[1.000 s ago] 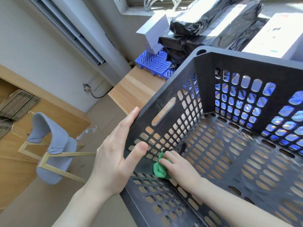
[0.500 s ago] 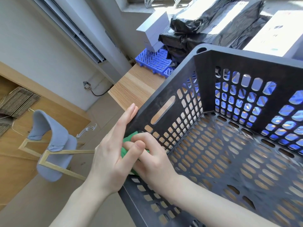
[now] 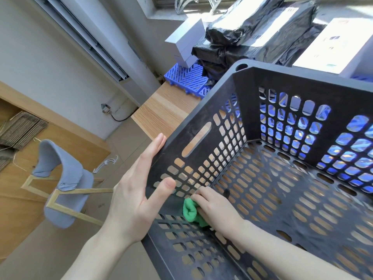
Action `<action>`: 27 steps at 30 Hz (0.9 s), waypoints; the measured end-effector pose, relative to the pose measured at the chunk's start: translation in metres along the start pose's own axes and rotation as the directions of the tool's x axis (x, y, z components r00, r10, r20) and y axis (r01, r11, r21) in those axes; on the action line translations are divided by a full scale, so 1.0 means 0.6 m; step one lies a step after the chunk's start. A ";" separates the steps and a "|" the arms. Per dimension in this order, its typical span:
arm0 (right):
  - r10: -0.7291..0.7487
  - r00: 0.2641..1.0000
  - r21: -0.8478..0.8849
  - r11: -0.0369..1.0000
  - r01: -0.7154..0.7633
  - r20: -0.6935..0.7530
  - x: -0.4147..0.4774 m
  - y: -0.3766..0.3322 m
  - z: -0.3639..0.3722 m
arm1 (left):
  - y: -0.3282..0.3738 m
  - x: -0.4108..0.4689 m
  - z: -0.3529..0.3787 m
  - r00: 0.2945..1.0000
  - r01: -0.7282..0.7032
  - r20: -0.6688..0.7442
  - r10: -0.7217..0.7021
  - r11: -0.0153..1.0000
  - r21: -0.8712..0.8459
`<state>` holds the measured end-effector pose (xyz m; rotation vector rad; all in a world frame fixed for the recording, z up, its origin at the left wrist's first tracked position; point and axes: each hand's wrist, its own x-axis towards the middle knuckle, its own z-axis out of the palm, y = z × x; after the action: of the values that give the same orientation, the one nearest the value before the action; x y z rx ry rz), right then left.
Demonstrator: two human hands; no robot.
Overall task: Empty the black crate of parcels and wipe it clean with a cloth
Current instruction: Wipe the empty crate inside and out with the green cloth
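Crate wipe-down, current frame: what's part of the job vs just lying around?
Job: black crate; green cloth, gripped by right hand; left hand, bracing the crate's wall; parcels, stacked behind.
Lying about: blue pallet; grey chair; clear hanger on the floor; wooden table.

Left grip [image 3: 133, 201] and right grip [image 3: 218, 211]: both bare, fingers slender; the left thumbnail is trimmed short. Behind each grip, the left forearm [image 3: 96, 253] and right forearm [image 3: 282, 255] are uncovered to the lower edge.
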<state>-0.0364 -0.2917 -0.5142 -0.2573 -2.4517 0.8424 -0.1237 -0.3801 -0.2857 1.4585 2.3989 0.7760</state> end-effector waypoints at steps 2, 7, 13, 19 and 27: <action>-0.002 0.989 0.087 0.996 0.015 -0.145 0.018 -0.022 -0.020 | -0.001 0.000 0.000 1.000 -0.005 -0.003 0.004 1.000 -0.007; 0.001 0.871 0.226 0.966 0.127 -0.491 0.087 -0.104 -0.086 | -0.001 0.000 0.000 1.000 -0.014 -0.012 0.014 1.000 -0.005; 0.022 0.720 0.143 0.984 0.108 -0.694 0.164 -0.110 -0.169 | 0.001 -0.001 0.000 0.999 -0.002 -0.034 0.003 1.000 0.029; 0.242 0.600 0.180 0.970 -0.163 -0.763 0.175 -0.022 -0.202 | 0.003 -0.002 0.000 1.000 -0.004 -0.020 0.005 0.999 0.035; -0.045 0.772 0.018 0.997 0.073 -0.634 0.133 -0.069 -0.136 | 0.003 -0.002 0.000 1.000 -0.013 -0.012 0.013 0.999 0.048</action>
<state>-0.0600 -0.2555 -0.4007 -0.3777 -1.7893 0.6395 -0.1217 -0.3802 -0.2847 1.4932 2.4359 0.7374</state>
